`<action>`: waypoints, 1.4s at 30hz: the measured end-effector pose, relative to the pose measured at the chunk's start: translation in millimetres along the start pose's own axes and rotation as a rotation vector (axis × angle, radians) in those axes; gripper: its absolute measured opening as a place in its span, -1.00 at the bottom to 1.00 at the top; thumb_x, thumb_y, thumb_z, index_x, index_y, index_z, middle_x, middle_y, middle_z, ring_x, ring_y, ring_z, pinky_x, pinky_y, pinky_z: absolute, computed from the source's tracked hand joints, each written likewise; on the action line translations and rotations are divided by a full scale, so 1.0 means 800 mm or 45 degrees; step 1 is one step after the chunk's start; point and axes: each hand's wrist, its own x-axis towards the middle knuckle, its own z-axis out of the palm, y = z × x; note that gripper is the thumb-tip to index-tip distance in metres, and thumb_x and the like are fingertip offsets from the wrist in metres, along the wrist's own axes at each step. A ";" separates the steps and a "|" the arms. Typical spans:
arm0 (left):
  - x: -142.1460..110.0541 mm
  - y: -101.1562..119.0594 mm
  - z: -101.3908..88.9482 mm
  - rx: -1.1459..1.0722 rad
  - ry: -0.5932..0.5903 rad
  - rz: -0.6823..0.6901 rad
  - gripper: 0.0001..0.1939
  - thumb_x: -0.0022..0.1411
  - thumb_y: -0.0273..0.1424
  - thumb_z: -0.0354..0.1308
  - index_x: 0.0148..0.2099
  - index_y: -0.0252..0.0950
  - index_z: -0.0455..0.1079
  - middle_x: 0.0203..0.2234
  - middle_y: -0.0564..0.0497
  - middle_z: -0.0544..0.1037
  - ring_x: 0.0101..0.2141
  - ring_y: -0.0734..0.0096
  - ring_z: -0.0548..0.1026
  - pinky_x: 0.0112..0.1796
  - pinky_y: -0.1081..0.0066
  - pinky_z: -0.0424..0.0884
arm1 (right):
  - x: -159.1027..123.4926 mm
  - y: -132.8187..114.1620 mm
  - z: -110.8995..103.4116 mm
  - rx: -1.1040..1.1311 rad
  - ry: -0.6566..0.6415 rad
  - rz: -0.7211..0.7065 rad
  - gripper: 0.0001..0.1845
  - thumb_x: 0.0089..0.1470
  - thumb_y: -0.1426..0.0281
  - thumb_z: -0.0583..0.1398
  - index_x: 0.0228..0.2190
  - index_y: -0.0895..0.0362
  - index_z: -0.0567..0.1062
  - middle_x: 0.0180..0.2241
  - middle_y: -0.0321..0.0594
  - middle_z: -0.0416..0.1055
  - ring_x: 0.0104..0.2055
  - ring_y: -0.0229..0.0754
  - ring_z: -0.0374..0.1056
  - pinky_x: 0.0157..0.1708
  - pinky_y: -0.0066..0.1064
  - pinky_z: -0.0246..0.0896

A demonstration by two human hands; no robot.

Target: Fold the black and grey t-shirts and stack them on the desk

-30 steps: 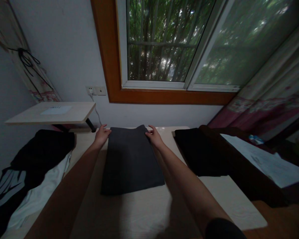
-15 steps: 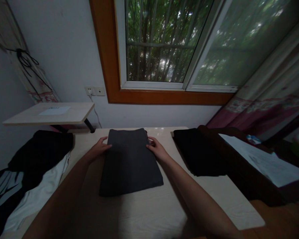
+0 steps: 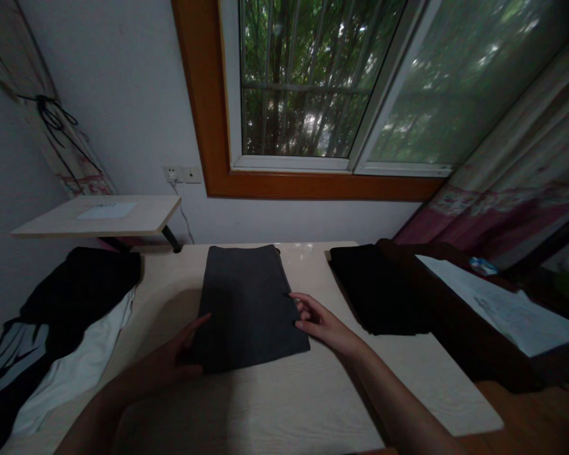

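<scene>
A dark grey folded piece of cloth [image 3: 249, 303], perhaps a garment, lies flat as a neat rectangle on the pale wooden table [image 3: 284, 411]. At its lower left edge rests my left hand [image 3: 184, 354], index finger and thumb spread apart. My right hand [image 3: 320, 322] touches the cloth's right edge, its index finger and thumb apart and the other fingers curled. Neither hand lifts the cloth. To the right of my right hand lies a black folded cloth [image 3: 379, 291].
Black clothing with white stripes [image 3: 80, 291] and white cloth [image 3: 80, 376] are heaped on the left. A small raised shelf [image 3: 52, 218] bears a paper. Past the table's right edge, a paper sheet [image 3: 497, 303] lies on a dark surface. A window stands behind.
Both hands have slid toward me along the sides of the grey cloth, from its far part to its nearer part. The cloth itself has stayed in place.
</scene>
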 end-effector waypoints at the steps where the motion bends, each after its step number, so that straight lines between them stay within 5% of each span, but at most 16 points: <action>1: -0.009 -0.004 0.003 0.017 -0.025 -0.001 -0.06 0.11 -0.21 0.36 0.46 0.10 0.01 0.32 -0.07 0.34 0.23 -0.05 0.40 0.19 -0.05 0.35 | -0.007 0.000 0.001 0.000 -0.041 0.026 -0.22 0.02 0.17 0.38 0.24 -0.11 0.32 -0.13 -0.25 0.34 -0.24 -0.23 0.31 -0.19 -0.36 0.30; 4: -0.024 -0.021 0.014 0.072 -0.014 -0.007 -0.13 0.13 -0.25 0.34 0.42 0.17 0.09 0.38 0.04 0.25 0.31 -0.06 0.27 0.28 -0.10 0.18 | -0.021 0.000 0.007 -0.027 -0.104 0.099 -0.16 -0.01 0.17 0.39 0.27 -0.13 0.29 -0.11 -0.22 0.38 -0.18 -0.15 0.34 -0.19 -0.31 0.33; 9: -0.022 -0.043 0.027 0.135 0.163 -0.038 -0.36 0.23 -0.20 0.22 0.35 0.15 0.26 0.27 0.05 0.42 0.21 -0.07 0.41 0.24 -0.09 0.26 | -0.023 0.002 0.016 -0.060 0.005 0.085 -0.35 0.11 0.15 0.31 0.21 -0.07 0.36 -0.20 -0.26 0.41 -0.20 -0.16 0.36 -0.14 -0.30 0.30; 15: -0.027 -0.030 0.030 0.024 0.312 -0.054 -0.36 0.26 -0.09 0.17 0.37 0.07 0.23 0.29 0.00 0.38 0.23 -0.06 0.38 0.23 -0.02 0.29 | -0.019 -0.002 0.023 0.159 0.135 0.077 -0.44 0.15 0.11 0.27 0.15 -0.08 0.36 -0.09 -0.22 0.44 -0.08 -0.09 0.41 -0.08 -0.26 0.30; 21: -0.044 -0.028 0.026 -0.065 -0.107 -0.124 -0.24 0.27 -0.03 0.15 0.45 0.15 0.02 -0.06 -0.03 0.60 -0.06 0.01 0.57 -0.03 0.05 0.50 | -0.032 0.001 0.015 -0.001 0.042 0.211 -0.45 0.13 0.08 0.27 0.12 -0.07 0.38 -0.16 -0.24 0.42 -0.19 -0.13 0.39 -0.25 -0.34 0.29; 24: -0.037 -0.029 0.012 -0.088 -0.147 -0.146 -0.28 0.36 -0.03 0.04 0.48 0.10 -0.08 -0.16 0.00 0.60 -0.21 0.16 0.59 -0.13 0.15 0.51 | -0.030 0.006 0.007 -0.059 0.025 0.199 -0.43 0.13 0.08 0.28 0.14 -0.07 0.39 -0.20 -0.27 0.38 -0.24 -0.18 0.35 -0.28 -0.38 0.25; 28: 0.000 -0.026 -0.015 -0.046 0.083 -0.130 -0.34 0.34 -0.01 0.05 0.40 -0.05 0.11 -0.19 -0.03 0.61 -0.24 0.19 0.60 -0.15 0.19 0.52 | -0.007 0.007 0.002 0.013 0.071 0.104 -0.45 0.15 0.11 0.29 0.13 -0.05 0.41 -0.15 -0.27 0.36 -0.21 -0.21 0.36 -0.19 -0.36 0.27; 34: 0.090 -0.031 -0.046 0.024 0.527 -0.039 -0.33 0.19 0.02 0.16 0.24 -0.23 0.31 -0.04 -0.14 0.60 -0.02 0.07 0.57 0.04 0.07 0.46 | 0.062 0.010 0.002 -0.078 0.163 0.036 -0.40 0.11 0.11 0.30 0.15 0.01 0.43 -0.09 -0.18 0.46 -0.13 -0.11 0.41 -0.11 -0.25 0.36; 38: 0.150 -0.040 -0.058 -0.040 0.793 -0.046 -0.32 0.06 -0.03 0.26 0.14 -0.30 0.38 -0.05 -0.19 0.59 -0.09 0.10 0.59 -0.03 0.11 0.48 | 0.116 0.020 0.001 -0.178 0.248 -0.036 -0.45 0.08 0.16 0.29 0.10 0.04 0.50 -0.10 -0.17 0.51 -0.13 -0.09 0.43 -0.06 -0.22 0.38; 42: 0.197 -0.047 -0.064 -0.202 0.928 0.001 -0.39 -0.04 -0.12 0.33 0.05 -0.27 0.43 -0.30 -0.03 0.60 -0.26 0.21 0.59 -0.12 0.20 0.47 | 0.161 0.022 0.001 -0.191 0.327 -0.039 -0.50 0.06 0.20 0.27 0.04 0.07 0.57 -0.17 -0.17 0.55 -0.15 -0.08 0.45 -0.05 -0.21 0.37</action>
